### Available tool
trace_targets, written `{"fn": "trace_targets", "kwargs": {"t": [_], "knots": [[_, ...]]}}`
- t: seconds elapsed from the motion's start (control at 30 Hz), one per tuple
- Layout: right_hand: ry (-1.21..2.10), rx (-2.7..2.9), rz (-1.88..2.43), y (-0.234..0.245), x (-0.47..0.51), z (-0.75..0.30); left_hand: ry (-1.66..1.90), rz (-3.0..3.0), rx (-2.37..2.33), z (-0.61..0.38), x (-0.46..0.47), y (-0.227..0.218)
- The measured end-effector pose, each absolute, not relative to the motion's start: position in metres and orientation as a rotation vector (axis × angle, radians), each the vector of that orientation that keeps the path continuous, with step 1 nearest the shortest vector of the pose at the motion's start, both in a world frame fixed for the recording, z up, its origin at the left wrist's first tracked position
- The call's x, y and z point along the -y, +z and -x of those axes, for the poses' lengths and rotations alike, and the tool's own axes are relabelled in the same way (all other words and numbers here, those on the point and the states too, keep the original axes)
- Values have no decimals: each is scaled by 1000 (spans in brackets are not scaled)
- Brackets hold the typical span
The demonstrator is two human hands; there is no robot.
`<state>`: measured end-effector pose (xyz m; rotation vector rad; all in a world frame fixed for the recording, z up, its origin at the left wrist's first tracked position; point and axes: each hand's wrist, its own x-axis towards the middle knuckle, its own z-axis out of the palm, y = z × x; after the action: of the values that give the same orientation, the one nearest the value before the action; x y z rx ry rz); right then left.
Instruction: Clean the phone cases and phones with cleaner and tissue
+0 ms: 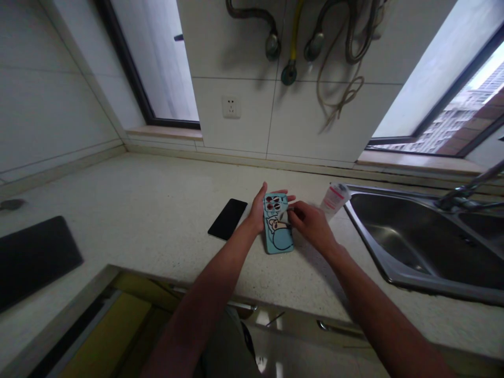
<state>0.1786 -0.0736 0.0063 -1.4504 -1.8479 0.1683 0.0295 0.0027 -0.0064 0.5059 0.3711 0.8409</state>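
My left hand [259,209] holds a light blue phone case [279,241] with a cartoon print, its fingers behind the upper part and its thumb stretched up at the side. Skin tones show through the round camera holes. My right hand [309,223] is closed in a pinch over the middle of the case, on a small pale piece [284,216] that looks like a folded wipe and lies against the print. Left of my hands, a black phone [228,218] rests flat on the counter. Beside my right hand stands a translucent white packet [334,199] with pink print.
The pale speckled counter [157,210] runs along the tiled wall. A steel sink [409,236] with a faucet [457,197] is set in at the right. A dark flat panel [37,257] lies at the left, near a counter cutout. Hoses and a cord [342,105] hang above.
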Motion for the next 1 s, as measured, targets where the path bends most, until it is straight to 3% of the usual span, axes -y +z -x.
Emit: {"fn": "trace_targets", "kwargs": {"t": [0.1,0.33,1.0], "knots": [[162,1670,1389,3,72,-176,825,-499,-350,-31,-1,-8],[528,1129,1191,-2,63,-176,782,-514,-317,-40,0,-12],[0,1633,1209,1,69,-171,685,-414,-355,-58,20,-14]]}}
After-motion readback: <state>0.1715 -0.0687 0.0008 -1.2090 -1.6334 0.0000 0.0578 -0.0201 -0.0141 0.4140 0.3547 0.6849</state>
